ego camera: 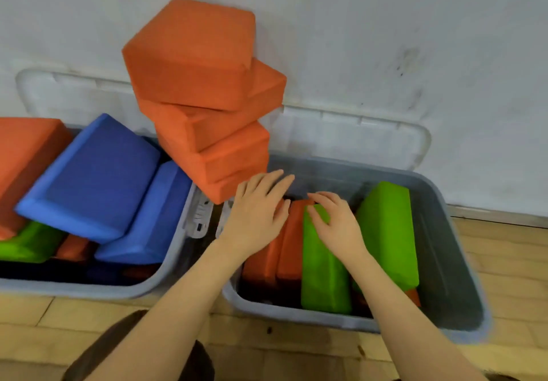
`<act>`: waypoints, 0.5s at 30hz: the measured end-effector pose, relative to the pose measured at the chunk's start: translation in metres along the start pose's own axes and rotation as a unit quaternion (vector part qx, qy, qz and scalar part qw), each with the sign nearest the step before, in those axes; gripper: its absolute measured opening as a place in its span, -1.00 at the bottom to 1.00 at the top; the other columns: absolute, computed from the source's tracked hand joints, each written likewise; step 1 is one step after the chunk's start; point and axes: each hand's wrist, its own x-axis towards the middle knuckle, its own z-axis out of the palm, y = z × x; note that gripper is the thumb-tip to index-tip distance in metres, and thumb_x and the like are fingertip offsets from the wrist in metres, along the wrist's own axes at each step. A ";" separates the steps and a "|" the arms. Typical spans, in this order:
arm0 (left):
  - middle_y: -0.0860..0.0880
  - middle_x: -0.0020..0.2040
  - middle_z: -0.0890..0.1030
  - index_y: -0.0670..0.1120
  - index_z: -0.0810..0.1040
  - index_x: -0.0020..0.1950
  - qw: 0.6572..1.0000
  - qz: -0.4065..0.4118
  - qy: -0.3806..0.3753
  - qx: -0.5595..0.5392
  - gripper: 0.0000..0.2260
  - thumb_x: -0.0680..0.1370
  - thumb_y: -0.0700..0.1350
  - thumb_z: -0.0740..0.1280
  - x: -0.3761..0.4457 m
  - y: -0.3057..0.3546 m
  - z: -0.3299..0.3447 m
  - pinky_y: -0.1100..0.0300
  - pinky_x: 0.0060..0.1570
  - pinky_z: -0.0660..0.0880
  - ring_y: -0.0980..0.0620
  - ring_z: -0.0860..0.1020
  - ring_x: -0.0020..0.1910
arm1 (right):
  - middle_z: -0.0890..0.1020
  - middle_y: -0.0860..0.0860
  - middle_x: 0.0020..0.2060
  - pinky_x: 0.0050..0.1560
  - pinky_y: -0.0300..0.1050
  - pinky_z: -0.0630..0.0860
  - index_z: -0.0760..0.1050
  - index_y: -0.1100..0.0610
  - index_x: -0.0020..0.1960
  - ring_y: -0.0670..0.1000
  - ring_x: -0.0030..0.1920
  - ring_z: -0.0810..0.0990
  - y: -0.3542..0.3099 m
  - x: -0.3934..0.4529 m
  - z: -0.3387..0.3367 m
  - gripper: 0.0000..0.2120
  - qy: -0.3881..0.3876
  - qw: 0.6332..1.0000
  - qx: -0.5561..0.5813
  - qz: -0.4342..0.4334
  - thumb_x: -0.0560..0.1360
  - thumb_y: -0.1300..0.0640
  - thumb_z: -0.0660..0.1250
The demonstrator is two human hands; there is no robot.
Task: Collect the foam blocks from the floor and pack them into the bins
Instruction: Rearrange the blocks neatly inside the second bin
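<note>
A person's two bare hands are reaching into the right bin (pixel 453 265), a grey tub standing on a wooden floor (pixel 504 262) against a pale wall (pixel 385 39). The left hand (pixel 258 211) is lying flat, fingers spread, on the orange blocks (pixel 287 250) standing on edge inside; the right hand (pixel 335 223) is curling loosely over the top end of a green block (pixel 323 277) just beside them, though whether it is actually gripping is hard to tell. A second green block (pixel 388 232) is leaning against the bin's right side. A tilted stack of orange blocks (pixel 204 96) is towering over the gap between the tubs, crowding the left hand's approach. The left bin (pixel 166 271) is holding two blue blocks (pixel 98 179) propped over orange and green ones. Open floor is lying along the near rims.
</note>
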 end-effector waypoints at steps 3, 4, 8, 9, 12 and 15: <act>-0.10 0.25 0.53 -0.09 0.50 0.30 0.993 -0.052 -0.101 -0.015 -0.55 0.52 0.06 0.09 -0.024 -0.002 0.040 -0.04 0.12 0.38 -0.14 0.45 0.20 | 0.44 0.03 0.37 0.33 0.05 0.27 0.44 -0.01 0.36 0.16 0.34 0.41 0.040 -0.019 0.020 -0.34 -0.114 0.987 -0.110 0.010 0.42 -0.30 -0.04; -0.10 0.30 0.49 -0.08 0.47 0.33 0.987 -0.070 -0.140 -0.022 -0.51 0.52 0.09 0.04 -0.029 0.000 0.051 -0.06 0.16 0.36 -0.15 0.42 0.24 | 0.35 0.02 0.43 0.39 0.06 0.16 0.36 -0.05 0.41 0.14 0.41 0.31 0.050 -0.023 0.025 -0.28 -0.155 0.975 -0.158 0.014 0.38 -0.34 -0.11; -0.03 0.50 0.19 0.03 0.17 0.51 0.951 -0.120 -0.284 -0.002 -0.51 0.60 0.15 0.02 -0.040 0.011 0.091 -0.01 0.34 0.09 -0.08 0.15 0.44 | 0.43 0.00 0.38 0.36 0.21 0.07 0.49 -0.04 0.30 0.19 0.34 0.43 0.076 -0.034 0.028 -0.42 -0.157 0.944 -0.285 -0.055 0.39 -0.26 0.09; -0.01 0.52 0.13 0.05 0.11 0.53 0.944 -0.120 -0.308 0.005 -0.51 0.62 0.14 0.04 -0.040 0.014 0.100 0.00 0.35 0.06 -0.07 0.12 0.45 | 0.47 0.01 0.34 0.35 0.20 0.05 0.52 -0.03 0.27 0.19 0.31 0.46 0.080 -0.035 0.026 -0.45 -0.132 0.943 -0.296 -0.069 0.39 -0.24 0.10; 0.00 0.54 0.08 0.05 0.01 0.54 0.929 -0.110 -0.353 0.012 -0.47 0.61 0.16 0.04 -0.038 0.028 0.122 -0.01 0.37 0.05 -0.06 0.09 0.47 | 0.50 0.02 0.32 0.35 0.18 0.04 0.54 -0.04 0.25 0.19 0.30 0.47 0.089 -0.034 0.014 -0.47 -0.096 0.944 -0.306 -0.083 0.40 -0.20 0.09; 0.02 0.53 0.14 0.00 -0.15 0.55 0.918 -0.113 -0.380 -0.020 -0.40 0.61 0.18 0.02 -0.042 0.042 0.137 0.00 0.34 0.07 -0.06 0.12 0.45 | 0.40 0.12 0.39 0.32 0.18 0.19 0.47 -0.08 0.31 0.24 0.32 0.42 0.101 -0.039 0.005 -0.45 -0.103 0.950 -0.293 -0.037 0.39 -0.24 0.14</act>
